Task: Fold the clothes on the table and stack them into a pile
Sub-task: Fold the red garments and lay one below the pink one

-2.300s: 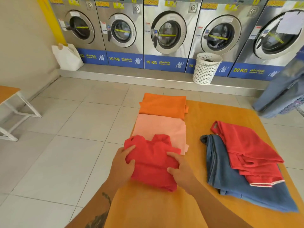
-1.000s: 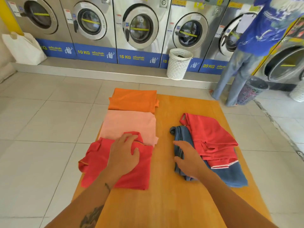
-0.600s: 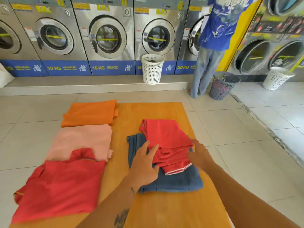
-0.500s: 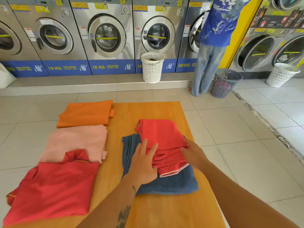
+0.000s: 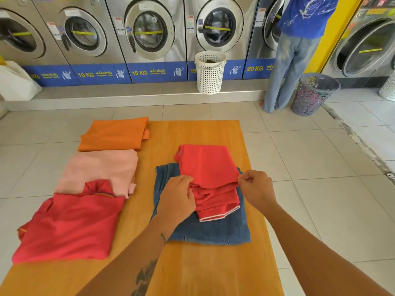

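Observation:
On the orange table (image 5: pixel 192 133) a loosely folded red garment with white trim (image 5: pixel 208 165) lies on top of blue jeans (image 5: pixel 211 229). My left hand (image 5: pixel 176 199) pinches the red garment's left edge, and my right hand (image 5: pixel 257 190) pinches its right edge. Down the table's left side lie three folded pieces: an orange one (image 5: pixel 115 133) at the far end, a pink one (image 5: pixel 100 169) in the middle, and a red polo shirt (image 5: pixel 68 225) nearest me, overlapping the pink one.
A row of washing machines (image 5: pixel 149 33) lines the far wall. A white basket (image 5: pixel 210 71) stands on the step. A person in a blue shirt and jeans (image 5: pixel 292 50) stands at the far right beside a grey basket (image 5: pixel 314 94). Tiled floor surrounds the table.
Both hands left the red polo shirt on the left and moved right to the red garment on the jeans. Their fingers have now closed on its two edges.

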A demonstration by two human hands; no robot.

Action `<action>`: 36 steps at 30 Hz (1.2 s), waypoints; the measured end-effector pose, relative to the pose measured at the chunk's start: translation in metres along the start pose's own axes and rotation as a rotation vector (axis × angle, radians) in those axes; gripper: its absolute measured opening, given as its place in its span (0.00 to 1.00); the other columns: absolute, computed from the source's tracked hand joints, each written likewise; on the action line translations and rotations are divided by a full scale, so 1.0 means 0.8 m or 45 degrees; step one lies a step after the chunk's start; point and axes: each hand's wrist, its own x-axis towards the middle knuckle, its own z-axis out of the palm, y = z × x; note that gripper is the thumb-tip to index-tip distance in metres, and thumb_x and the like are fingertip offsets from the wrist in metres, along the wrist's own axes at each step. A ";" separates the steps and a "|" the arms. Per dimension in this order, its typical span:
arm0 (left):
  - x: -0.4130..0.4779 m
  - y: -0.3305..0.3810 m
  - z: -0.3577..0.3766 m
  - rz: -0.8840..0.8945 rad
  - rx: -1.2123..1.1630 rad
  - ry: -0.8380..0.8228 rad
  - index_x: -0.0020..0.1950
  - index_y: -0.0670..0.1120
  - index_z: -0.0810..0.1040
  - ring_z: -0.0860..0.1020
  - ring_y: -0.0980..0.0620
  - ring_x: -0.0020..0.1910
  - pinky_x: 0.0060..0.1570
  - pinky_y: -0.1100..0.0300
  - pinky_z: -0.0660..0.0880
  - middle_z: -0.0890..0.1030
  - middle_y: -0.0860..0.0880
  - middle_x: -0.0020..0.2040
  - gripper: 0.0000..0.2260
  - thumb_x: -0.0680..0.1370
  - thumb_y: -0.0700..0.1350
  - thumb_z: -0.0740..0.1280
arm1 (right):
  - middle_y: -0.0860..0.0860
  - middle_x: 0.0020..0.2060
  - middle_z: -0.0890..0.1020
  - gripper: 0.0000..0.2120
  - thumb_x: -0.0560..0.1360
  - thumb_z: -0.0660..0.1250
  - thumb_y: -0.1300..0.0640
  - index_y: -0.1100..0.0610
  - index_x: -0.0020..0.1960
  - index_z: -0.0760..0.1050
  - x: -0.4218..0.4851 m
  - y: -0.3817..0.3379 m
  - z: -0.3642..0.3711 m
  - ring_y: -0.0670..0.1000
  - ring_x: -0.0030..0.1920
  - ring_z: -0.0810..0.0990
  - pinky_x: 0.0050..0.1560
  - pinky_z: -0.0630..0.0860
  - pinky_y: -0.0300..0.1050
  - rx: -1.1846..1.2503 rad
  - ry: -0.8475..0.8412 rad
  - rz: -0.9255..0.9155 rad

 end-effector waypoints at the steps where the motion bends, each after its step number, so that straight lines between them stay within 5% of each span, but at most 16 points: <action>1: -0.006 0.000 -0.001 0.013 0.002 0.022 0.63 0.45 0.78 0.74 0.50 0.61 0.57 0.62 0.68 0.80 0.49 0.60 0.15 0.77 0.41 0.63 | 0.47 0.34 0.84 0.09 0.72 0.65 0.62 0.54 0.40 0.84 -0.004 0.006 -0.003 0.48 0.36 0.81 0.36 0.76 0.42 -0.011 -0.017 -0.013; 6: -0.042 -0.012 0.014 -0.014 -0.006 -0.093 0.59 0.48 0.78 0.76 0.52 0.53 0.53 0.57 0.74 0.79 0.53 0.54 0.12 0.76 0.43 0.64 | 0.55 0.40 0.85 0.09 0.74 0.63 0.58 0.56 0.41 0.81 -0.020 0.046 -0.002 0.56 0.40 0.83 0.36 0.77 0.43 -0.151 -0.310 0.138; 9: -0.034 -0.012 0.018 -0.075 -0.056 -0.056 0.57 0.49 0.78 0.75 0.53 0.50 0.50 0.56 0.74 0.77 0.54 0.54 0.11 0.77 0.43 0.63 | 0.52 0.45 0.82 0.05 0.75 0.64 0.57 0.56 0.49 0.77 -0.010 0.036 0.000 0.50 0.41 0.79 0.36 0.73 0.41 -0.040 -0.197 0.154; 14: 0.000 0.000 0.010 -0.461 -0.295 -0.051 0.64 0.54 0.76 0.76 0.52 0.42 0.43 0.64 0.71 0.67 0.49 0.61 0.13 0.81 0.47 0.59 | 0.52 0.45 0.79 0.14 0.77 0.62 0.53 0.53 0.62 0.67 0.017 0.009 0.025 0.54 0.45 0.80 0.49 0.77 0.52 0.097 -0.203 0.272; 20: 0.020 -0.005 0.017 -0.637 -0.321 -0.400 0.69 0.65 0.67 0.76 0.41 0.57 0.59 0.45 0.75 0.74 0.44 0.63 0.24 0.73 0.62 0.54 | 0.53 0.53 0.77 0.20 0.75 0.61 0.53 0.53 0.66 0.63 0.023 0.004 0.052 0.58 0.52 0.81 0.52 0.81 0.61 0.346 -0.282 0.458; 25: 0.014 0.015 0.009 -0.684 -0.657 -0.468 0.74 0.55 0.67 0.73 0.55 0.55 0.58 0.61 0.69 0.64 0.49 0.70 0.22 0.80 0.47 0.61 | 0.52 0.51 0.77 0.28 0.71 0.66 0.60 0.51 0.69 0.61 0.013 0.001 0.057 0.59 0.50 0.82 0.47 0.82 0.62 0.403 -0.270 0.450; 27: 0.010 0.011 0.003 -0.718 -0.855 -0.448 0.71 0.54 0.72 0.74 0.51 0.62 0.64 0.57 0.71 0.68 0.48 0.71 0.22 0.79 0.38 0.62 | 0.51 0.51 0.76 0.32 0.71 0.69 0.61 0.50 0.70 0.60 0.007 -0.008 0.052 0.58 0.50 0.81 0.47 0.82 0.61 0.429 -0.273 0.455; 30: 0.005 0.009 -0.016 -0.766 -1.026 -0.323 0.63 0.54 0.78 0.76 0.49 0.58 0.60 0.53 0.76 0.74 0.46 0.66 0.23 0.76 0.32 0.60 | 0.51 0.54 0.76 0.35 0.70 0.71 0.62 0.48 0.71 0.59 -0.003 -0.026 0.045 0.57 0.52 0.80 0.49 0.82 0.60 0.449 -0.269 0.401; 33: 0.008 0.012 -0.043 -0.834 -1.197 -0.196 0.53 0.55 0.82 0.79 0.47 0.51 0.57 0.45 0.78 0.80 0.46 0.57 0.18 0.77 0.36 0.59 | 0.48 0.55 0.75 0.35 0.73 0.70 0.63 0.48 0.73 0.57 -0.025 -0.046 0.042 0.53 0.53 0.79 0.49 0.82 0.55 0.507 -0.289 0.308; 36: 0.005 -0.003 -0.076 -0.746 -1.175 -0.110 0.46 0.55 0.85 0.80 0.51 0.52 0.54 0.49 0.78 0.82 0.52 0.55 0.13 0.81 0.45 0.62 | 0.48 0.58 0.74 0.37 0.75 0.68 0.62 0.47 0.76 0.52 -0.071 -0.058 0.058 0.52 0.53 0.79 0.52 0.81 0.53 0.563 -0.359 0.306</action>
